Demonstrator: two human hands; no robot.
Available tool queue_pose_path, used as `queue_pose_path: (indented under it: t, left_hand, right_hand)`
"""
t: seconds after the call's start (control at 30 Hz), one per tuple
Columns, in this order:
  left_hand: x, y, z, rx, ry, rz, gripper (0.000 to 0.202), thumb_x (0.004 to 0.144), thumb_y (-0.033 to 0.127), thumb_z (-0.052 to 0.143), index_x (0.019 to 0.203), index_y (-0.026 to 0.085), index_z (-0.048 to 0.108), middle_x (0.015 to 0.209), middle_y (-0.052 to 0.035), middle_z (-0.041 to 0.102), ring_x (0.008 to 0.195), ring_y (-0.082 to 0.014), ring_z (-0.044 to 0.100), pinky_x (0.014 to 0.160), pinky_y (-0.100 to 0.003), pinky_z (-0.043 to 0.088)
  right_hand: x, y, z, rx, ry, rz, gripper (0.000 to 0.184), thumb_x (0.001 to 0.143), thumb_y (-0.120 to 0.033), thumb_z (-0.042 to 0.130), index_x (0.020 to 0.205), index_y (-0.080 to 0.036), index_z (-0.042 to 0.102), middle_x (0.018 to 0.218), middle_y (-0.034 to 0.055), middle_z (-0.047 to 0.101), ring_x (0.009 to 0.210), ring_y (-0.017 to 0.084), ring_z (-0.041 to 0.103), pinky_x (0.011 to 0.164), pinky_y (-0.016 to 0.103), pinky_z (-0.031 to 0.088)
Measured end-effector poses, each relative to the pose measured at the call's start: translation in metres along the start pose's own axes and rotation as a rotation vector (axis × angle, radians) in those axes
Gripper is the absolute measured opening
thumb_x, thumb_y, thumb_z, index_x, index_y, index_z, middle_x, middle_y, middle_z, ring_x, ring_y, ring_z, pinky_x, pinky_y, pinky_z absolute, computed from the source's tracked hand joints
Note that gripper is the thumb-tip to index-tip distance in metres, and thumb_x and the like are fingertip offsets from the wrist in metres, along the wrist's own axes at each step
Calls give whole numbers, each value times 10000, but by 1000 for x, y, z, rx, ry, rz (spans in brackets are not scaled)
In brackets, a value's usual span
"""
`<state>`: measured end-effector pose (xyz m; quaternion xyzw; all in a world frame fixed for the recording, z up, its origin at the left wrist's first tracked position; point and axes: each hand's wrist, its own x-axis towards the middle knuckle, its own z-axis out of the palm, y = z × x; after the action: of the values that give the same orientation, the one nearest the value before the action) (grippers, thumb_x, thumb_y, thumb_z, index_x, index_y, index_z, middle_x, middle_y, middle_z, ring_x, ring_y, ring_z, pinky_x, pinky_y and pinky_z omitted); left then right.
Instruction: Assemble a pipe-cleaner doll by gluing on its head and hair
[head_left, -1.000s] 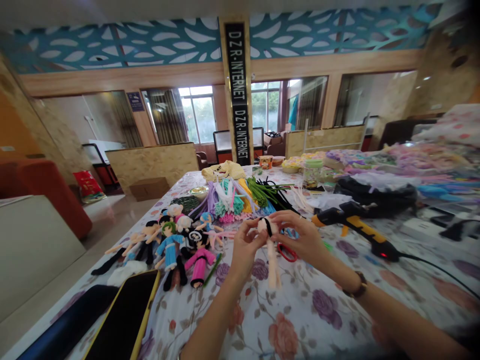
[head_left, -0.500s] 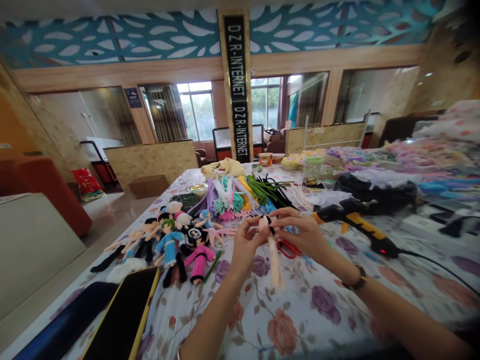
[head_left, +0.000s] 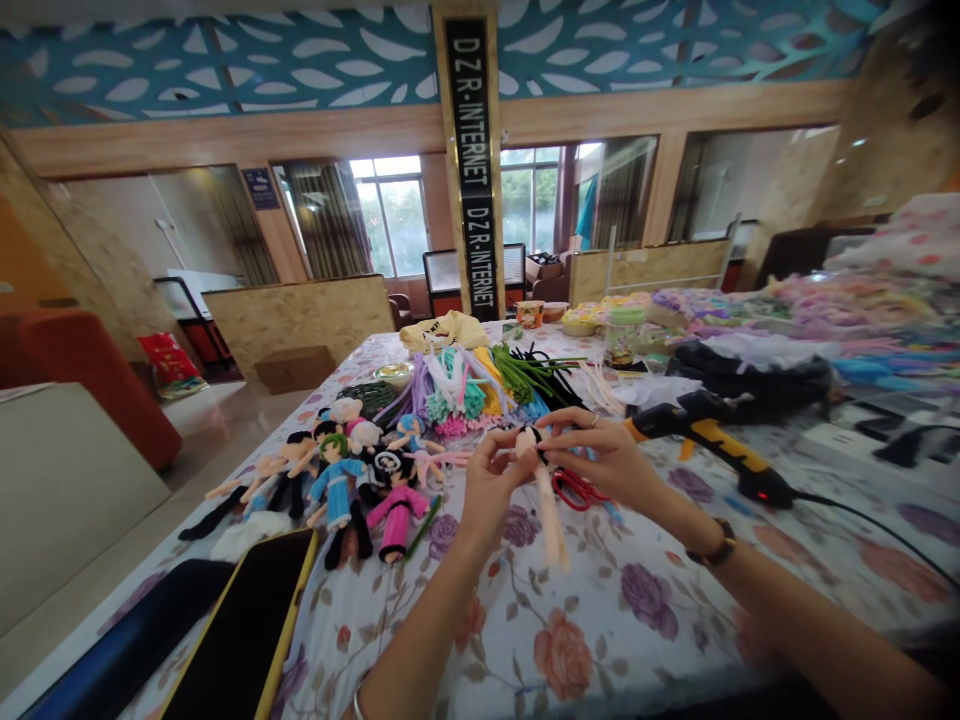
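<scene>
Both hands hold a small pipe-cleaner doll (head_left: 546, 500) above the floral tablecloth (head_left: 600, 620). It has a pale head with a black strand across it and a long peach body hanging down. My left hand (head_left: 486, 488) pinches the head from the left. My right hand (head_left: 607, 462), with a ring and a wrist bracelet, pinches the black strand at the head from the right. Red-handled scissors (head_left: 576, 490) lie on the cloth just under my right hand.
Several finished dolls (head_left: 337, 480) lie to the left, a bundle of coloured pipe cleaners (head_left: 480, 390) behind the hands. A yellow-and-black glue gun (head_left: 720, 445) with a lit red lamp lies to the right, its cord trailing right. A phone in a yellow case (head_left: 240, 640) lies front left.
The hands and doll sit slightly higher in view as the camera tipped down a little; the fingers keep working at the doll's head. Nothing was let go.
</scene>
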<state>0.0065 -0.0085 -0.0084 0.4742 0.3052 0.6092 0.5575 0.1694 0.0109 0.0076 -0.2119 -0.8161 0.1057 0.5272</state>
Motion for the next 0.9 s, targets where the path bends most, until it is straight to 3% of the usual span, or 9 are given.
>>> queue_pose_path:
  t: [0.4, 0.67, 0.9]
  left_hand:
    - [3, -1, -1, 0, 24, 80, 339, 540, 252, 787, 816, 172, 608, 820, -12, 641, 721, -112, 566, 608, -213, 479]
    - [5, -3, -3, 25, 61, 243, 370, 503, 177, 805, 836, 189, 642, 838, -13, 637, 829, -126, 575, 669, -212, 492]
    - [2, -1, -1, 29, 44, 280, 355, 520, 151, 794, 837, 196, 641, 887, -7, 621, 891, -137, 578, 721, -242, 525]
  right_hand:
    - [-2, -7, 2, -159, 112, -157, 106, 782, -200, 651, 883, -209, 621, 947, 79, 676, 876, 175, 643, 768, 318, 542]
    - [-4, -7, 6, -252, 147, -234, 153, 786, -151, 637, 917, -203, 577, 959, 83, 655, 901, 168, 638, 791, 305, 542]
    - [-9, -7, 8, -304, 127, -253, 188, 806, -168, 607, 982, -229, 579, 989, 79, 651, 934, 180, 636, 832, 316, 540]
